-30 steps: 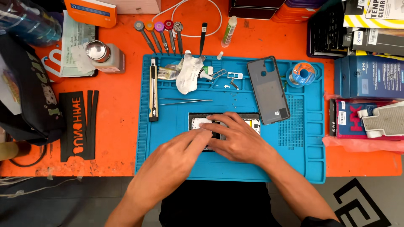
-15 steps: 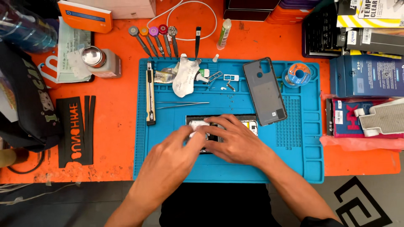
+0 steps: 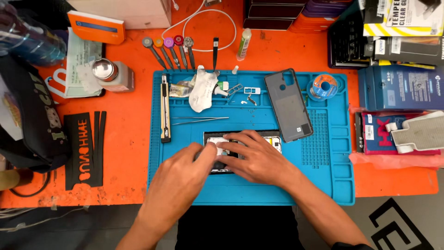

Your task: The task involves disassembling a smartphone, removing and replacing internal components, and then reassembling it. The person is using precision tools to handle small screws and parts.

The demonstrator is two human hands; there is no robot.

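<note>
An opened phone point(image 3: 273, 139) lies flat near the middle of a blue work mat point(image 3: 323, 180), its insides facing up. My left hand point(image 3: 185, 178) rests on its left end, with the fingers pinched against a white part inside. My right hand point(image 3: 259, 159) lies across the phone's middle and presses it down with spread fingers. Most of the phone is hidden under both hands. The phone's grey back cover point(image 3: 289, 105) lies apart on the mat, up and to the right.
On the mat lie a utility knife point(image 3: 164, 109), tweezers point(image 3: 199, 120), a white cloth point(image 3: 202, 90), small parts and a solder spool point(image 3: 323, 86). Several screwdrivers point(image 3: 169, 51) lie beyond it on the orange table. Boxes stand at right, a metal-capped bottle point(image 3: 111, 74) at left.
Both hands stay on the phone with only slight finger shifts. The view has shifted a little.
</note>
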